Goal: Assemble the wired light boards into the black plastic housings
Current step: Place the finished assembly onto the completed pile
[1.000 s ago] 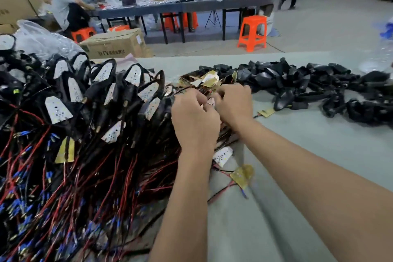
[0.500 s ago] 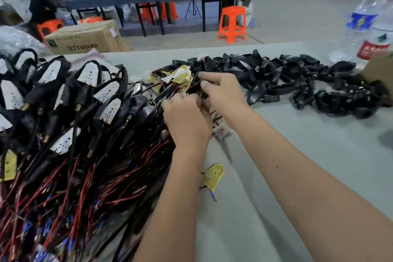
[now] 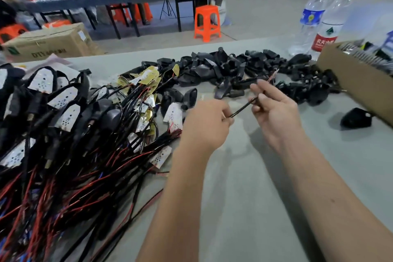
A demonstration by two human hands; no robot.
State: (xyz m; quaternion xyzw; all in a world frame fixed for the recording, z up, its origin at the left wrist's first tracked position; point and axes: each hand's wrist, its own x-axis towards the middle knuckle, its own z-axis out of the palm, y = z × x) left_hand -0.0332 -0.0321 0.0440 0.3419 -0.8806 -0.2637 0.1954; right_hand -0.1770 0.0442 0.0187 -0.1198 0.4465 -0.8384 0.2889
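1. At the far left of the counter (image 3: 244, 208) lies a deep heap of wired boards (image 3: 63, 117); many already sit in black housings, white faces up, and their red and black leads fan toward the near edge.
2. Just right of the heap, loose boards (image 3: 146, 78) lie tangled, some yellow, some white; one white board (image 3: 174, 116) lies beside the left hand.
3. The left hand (image 3: 205, 125) is curled, thumb and fingers pinching the near end of a thin dark wire (image 3: 244, 108); it hovers above the counter, just beside the heap's right edge.
4. The wire runs up and to the right, taut between the two hands; its far tip, reddish, sticks out past the right hand.
5. The right hand (image 3: 274, 110) pinches the wire's upper part between thumb and forefinger; the other fingers are loosely bent; what hangs at that end is too blurred to tell.
6. Behind both hands a pile of empty housings (image 3: 234, 68) stretches across the counter; one lone housing (image 3: 356, 117) lies apart at the right, near a box (image 3: 350, 83).
7. The box, cardboard, sits at the right edge; two bottles (image 3: 319, 19) stand behind it.
8. Beyond the counter an orange stool (image 3: 207, 22) stands on the floor, with a carton (image 3: 46, 42) to its left.
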